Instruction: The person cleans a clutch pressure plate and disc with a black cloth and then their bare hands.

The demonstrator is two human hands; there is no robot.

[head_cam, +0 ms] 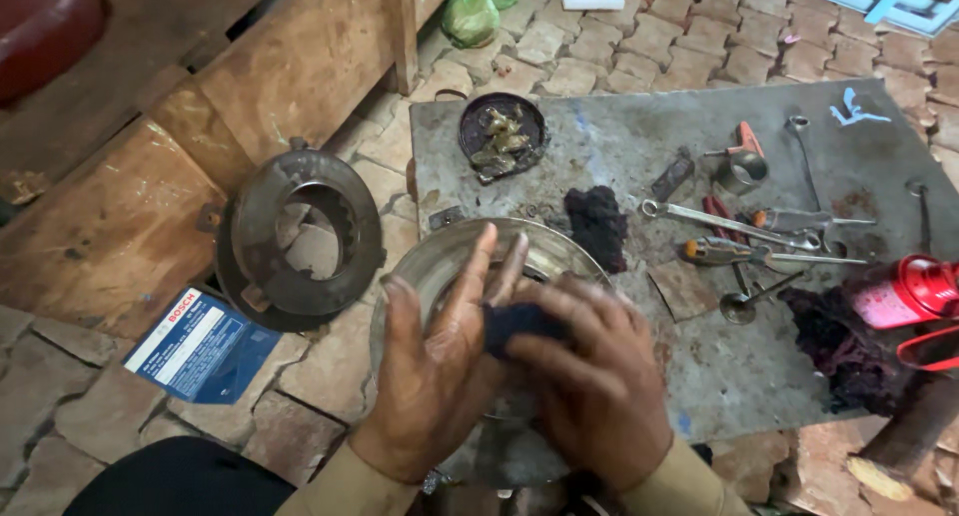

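Note:
A round grey metal disc (440,256) lies in front of me at the edge of a metal sheet. My left hand (435,366) rests flat on the disc with its fingers spread. My right hand (594,376) presses a small dark cloth (519,321) against the disc, fingers curled over it. Most of the disc's face is hidden under both hands.
A ring-shaped metal housing (300,236) leans at the left by wooden planks (110,226). A blue box (200,346) lies on the stone paving. On the metal sheet (719,376): a dark dish of brass parts (502,131), a dark rag (596,226), spanners (729,223), screwdrivers, a red can (914,288).

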